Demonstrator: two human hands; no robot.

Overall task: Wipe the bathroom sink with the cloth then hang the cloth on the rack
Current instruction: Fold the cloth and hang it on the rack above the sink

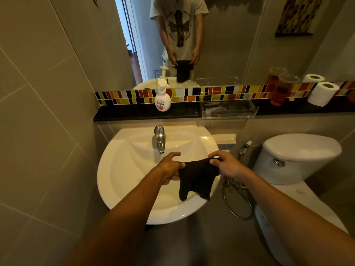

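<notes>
Head view: both hands hold the black cloth stretched over the white sink, the left hand pinching one top corner and the right hand the other, likely to spread it before wiping or hanging. The soap bottle on the ledge carries small print too blurred to read.

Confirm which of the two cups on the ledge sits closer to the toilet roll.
The front cup, the lidded one with amber liquid standing right beside the toilet roll. The other cup appears behind it, further left and back.
</notes>
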